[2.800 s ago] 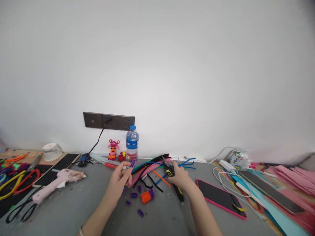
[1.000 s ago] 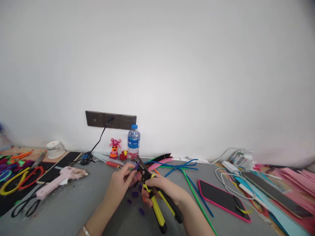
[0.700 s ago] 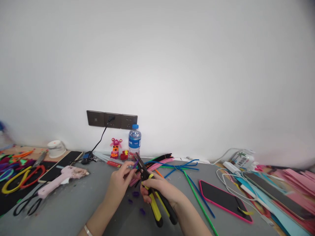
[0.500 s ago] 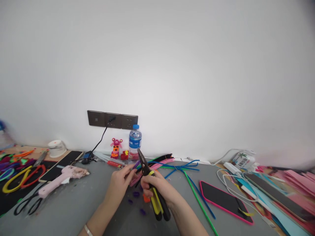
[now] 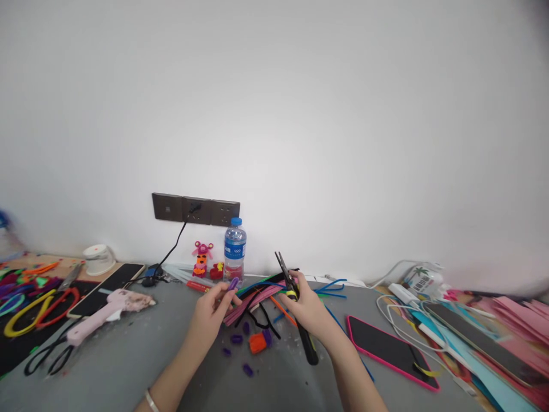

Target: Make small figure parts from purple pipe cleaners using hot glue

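My left hand point(image 5: 210, 315) pinches a short purple pipe-cleaner piece point(image 5: 233, 283) between thumb and fingers, held up over the grey table point(image 5: 128, 366). My right hand point(image 5: 309, 312) grips black-and-yellow cutting pliers point(image 5: 295, 312), jaws pointing up and away, off to the right of the purple piece. Between the hands lies a pile of coloured pipe cleaners point(image 5: 266, 292). Below them sit small purple cut pieces point(image 5: 236, 339) and an orange bundle point(image 5: 258, 342).
A water bottle point(image 5: 234, 249) and a small figure point(image 5: 200, 258) stand by the wall under a socket strip point(image 5: 195, 210). A pink glue gun point(image 5: 103, 315), black scissors point(image 5: 40, 360) and a phone point(image 5: 107, 286) lie left. A pink-cased phone point(image 5: 390, 352), cables and pink paper point(image 5: 514, 320) lie right.
My right hand brought the pliers to the purple piece in my left hand, squeezed the handles together, then swung the pliers away to the right. The left hand stayed put.
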The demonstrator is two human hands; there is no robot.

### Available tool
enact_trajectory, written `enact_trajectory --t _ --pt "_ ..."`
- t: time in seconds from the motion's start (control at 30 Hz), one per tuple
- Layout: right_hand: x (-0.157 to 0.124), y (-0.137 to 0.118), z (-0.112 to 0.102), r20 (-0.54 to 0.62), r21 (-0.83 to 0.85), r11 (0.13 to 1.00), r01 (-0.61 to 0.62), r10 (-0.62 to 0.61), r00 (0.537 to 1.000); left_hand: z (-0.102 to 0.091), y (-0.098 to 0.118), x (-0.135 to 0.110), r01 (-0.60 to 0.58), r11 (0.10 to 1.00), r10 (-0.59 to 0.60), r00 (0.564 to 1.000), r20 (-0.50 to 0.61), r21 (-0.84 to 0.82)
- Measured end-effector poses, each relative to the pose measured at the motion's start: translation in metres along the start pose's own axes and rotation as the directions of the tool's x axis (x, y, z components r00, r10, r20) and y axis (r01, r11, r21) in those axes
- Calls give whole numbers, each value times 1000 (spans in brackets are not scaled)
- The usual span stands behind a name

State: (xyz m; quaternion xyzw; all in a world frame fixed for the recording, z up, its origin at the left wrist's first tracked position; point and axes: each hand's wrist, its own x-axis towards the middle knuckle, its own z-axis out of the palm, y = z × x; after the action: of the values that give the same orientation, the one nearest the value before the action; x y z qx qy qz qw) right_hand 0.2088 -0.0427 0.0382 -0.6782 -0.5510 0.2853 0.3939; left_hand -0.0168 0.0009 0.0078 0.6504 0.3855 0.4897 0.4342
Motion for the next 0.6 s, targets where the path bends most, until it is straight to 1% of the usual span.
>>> enact_trajectory --t 0.07,0.13,0.17,0.23,0.3,0.33,0.4,0.43,0.47,0.5,0.53,0.57,0.6 --pt "4 12 -8 -18 -259 961 -94 92 996 0 1 1 23 999 -23 1000 3 -34" --pt "8 24 -12 14 -410 890 -200 226 974 0 2 1 48 997 -47 999 12 -66" --pt "10 28 -13 22 -464 854 -236 277 961 0 2 1 55 995 -54 998 17 -79" --pt "12 34 -13 1 -552 784 -283 340 940 1 3 0 59 993 -57 998 19 -99" --pt "13 36 -12 -56 -617 721 -314 357 932 3 3 -1 59 992 -58 998 15 -114" --pt "13 36 -11 -95 -641 696 -324 347 933 3 3 -2 63 991 -62 998 15 -115" --pt "15 34 -8 -187 -666 672 -324 271 944 4 4 -3 70 993 -69 997 17 -95" --pt "16 32 -7 -240 -661 683 -311 200 950 4 4 -4 71 994 -70 997 21 -79" --pt "17 31 -5 -283 -641 717 -274 111 953 5 4 -5 68 996 -67 997 28 -64" --pt "18 28 -3 -303 -603 772 -202 12 953 5 4 -6 62 997 -60 997 39 -54" --pt "19 26 -1 -295 -540 836 -95 -82 952 6 4 -7 54 997 -51 997 56 -50" --pt "19 22 2 -260 -449 893 33 -166 951 7 4 -8 46 998 -42 996 78 -49" --pt "18 18 5 -200 -334 928 165 -241 950 8 3 -9 39 998 -34 994 104 -45"
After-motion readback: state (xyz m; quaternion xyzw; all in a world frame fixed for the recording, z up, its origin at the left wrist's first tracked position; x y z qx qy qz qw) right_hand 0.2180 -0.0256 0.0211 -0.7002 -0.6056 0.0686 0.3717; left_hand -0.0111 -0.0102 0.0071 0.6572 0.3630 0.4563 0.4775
